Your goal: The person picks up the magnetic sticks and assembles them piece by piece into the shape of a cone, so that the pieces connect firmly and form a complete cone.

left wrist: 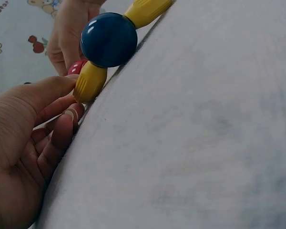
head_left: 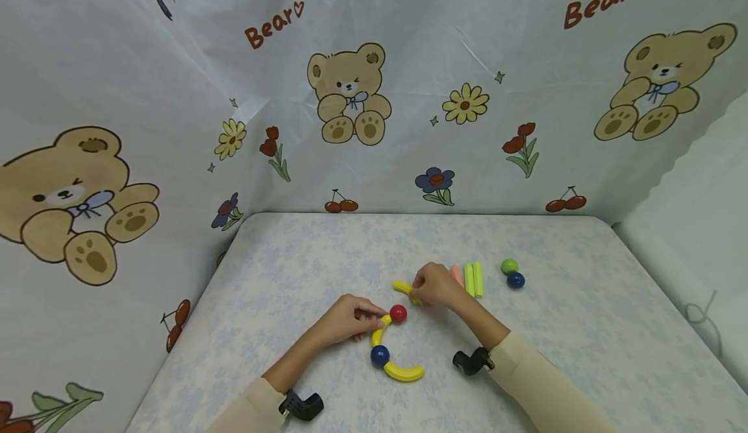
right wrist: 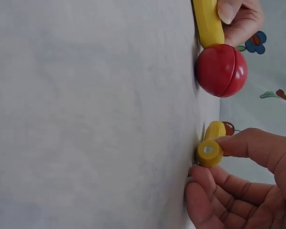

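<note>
My left hand (head_left: 346,319) pinches a curved yellow rod (head_left: 376,337) between thumb and fingers. That rod touches a red ball (head_left: 398,314) at its far end and a dark blue ball (head_left: 380,356) at its near end. From the blue ball another curved yellow rod (head_left: 404,373) runs to the right. Beyond the red ball, my right hand (head_left: 437,285) pinches a separate curved yellow rod (right wrist: 209,151) low over the table. Its end shows a small silvery disc in the right wrist view, and a gap lies between it and the red ball (right wrist: 221,70).
Right of my right hand lie a pinkish rod (head_left: 456,275) and two straight yellow-green rods (head_left: 474,280). Farther right sit a green ball (head_left: 510,266) and another dark blue ball (head_left: 516,280). A bear-print cloth (head_left: 403,160) hangs behind the pale patterned table (head_left: 304,251).
</note>
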The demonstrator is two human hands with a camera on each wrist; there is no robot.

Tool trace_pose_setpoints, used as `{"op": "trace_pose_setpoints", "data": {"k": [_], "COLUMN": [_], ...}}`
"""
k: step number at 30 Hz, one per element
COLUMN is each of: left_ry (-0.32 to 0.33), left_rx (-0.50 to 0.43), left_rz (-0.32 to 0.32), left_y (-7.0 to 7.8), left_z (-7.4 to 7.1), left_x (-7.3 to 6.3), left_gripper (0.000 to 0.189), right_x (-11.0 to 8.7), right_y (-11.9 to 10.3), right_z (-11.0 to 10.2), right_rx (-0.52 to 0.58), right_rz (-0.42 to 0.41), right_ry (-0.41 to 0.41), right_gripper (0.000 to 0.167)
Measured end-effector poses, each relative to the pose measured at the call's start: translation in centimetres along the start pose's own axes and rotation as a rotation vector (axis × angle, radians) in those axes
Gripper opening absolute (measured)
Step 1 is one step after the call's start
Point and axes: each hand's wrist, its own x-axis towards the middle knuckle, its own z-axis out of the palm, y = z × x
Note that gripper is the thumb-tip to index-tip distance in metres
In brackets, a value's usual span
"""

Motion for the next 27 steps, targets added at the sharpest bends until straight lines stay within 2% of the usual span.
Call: {"op": "trace_pose_setpoints", "data": {"k": [9, 20, 27], "left_ry": [0.007, -0.002, -0.008], "left_rx": [0.0, -0.013, -0.025], "left_rz": [0.009, 0.016, 0.009], "left_y": [-0.1, 0.2, 0.2], "left_z": [0.0, -0.1, -0.1], "left_x": [0.0, -0.1, -0.1], "left_gripper": [0.02, 0.021, 0.021], "right_x": [-2.4, -5.2, -5.7], "right_y": [1.6, 1.7, 1.9], "right_z": [-0.5, -1.0, -0.9], "right_rx": [0.048, 0.057, 0.076], "right_rz": [-0.092, -0.053, -0.145], "right_ry": [-0.008, -0.039, -0.064], "right_gripper": [0.01, 0.01, 0.011]}}
